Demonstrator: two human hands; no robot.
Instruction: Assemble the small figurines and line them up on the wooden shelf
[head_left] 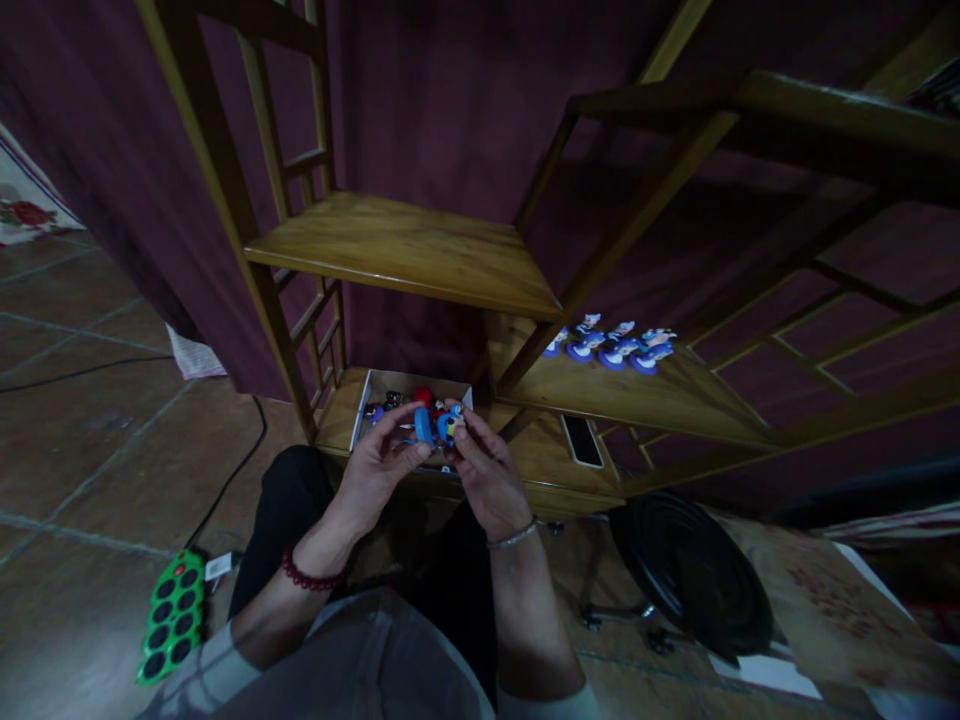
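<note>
A small blue toy figurine [448, 426] with a round blue base [424, 427] is between my two hands, above the front of a white box. My left hand [379, 462] has its fingers closed on the base. Around the figurine's body, the fingers of my right hand [491, 475] are closed. Whether base and figure are joined I cannot tell. Behind my hands, the white box [361, 412] holds several small toys, among them a red one [424, 396] and dark ones. My hands hide part of the box.
Several small figurines on purple bases [616, 350] stand on the wooden shelf [675, 405] to the right. A phone [582, 441] lies on the lower shelf. Another shelf board [405, 250] juts out above the box. A black round stool [690, 570] and a green power strip [174, 615] are on the floor.
</note>
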